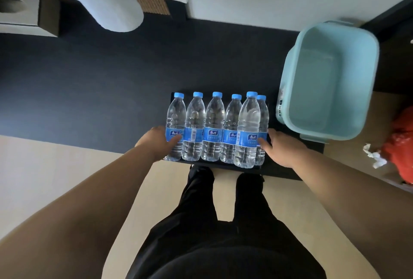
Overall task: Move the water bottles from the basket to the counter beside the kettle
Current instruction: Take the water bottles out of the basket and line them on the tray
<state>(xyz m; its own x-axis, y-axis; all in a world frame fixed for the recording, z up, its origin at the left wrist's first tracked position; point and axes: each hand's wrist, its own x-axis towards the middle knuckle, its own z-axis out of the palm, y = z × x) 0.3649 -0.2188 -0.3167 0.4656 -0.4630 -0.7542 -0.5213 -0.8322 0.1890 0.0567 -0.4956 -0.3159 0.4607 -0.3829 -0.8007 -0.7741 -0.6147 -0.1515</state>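
Between both hands (pixel 223 144), 6 bottles (pixel 214 126) upright.

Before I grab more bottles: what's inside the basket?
Nothing visible: the basket shows only its bare pale-blue floor and walls. Its near wall's inner face is hidden from view.

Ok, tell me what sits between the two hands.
Head view: six water bottles stand side by side between the left hand and right hand, each hand touching an end bottle. The light blue basket stands outside, right.

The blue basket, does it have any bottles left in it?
No, the blue basket is empty; all six bottles stand on the dark counter.
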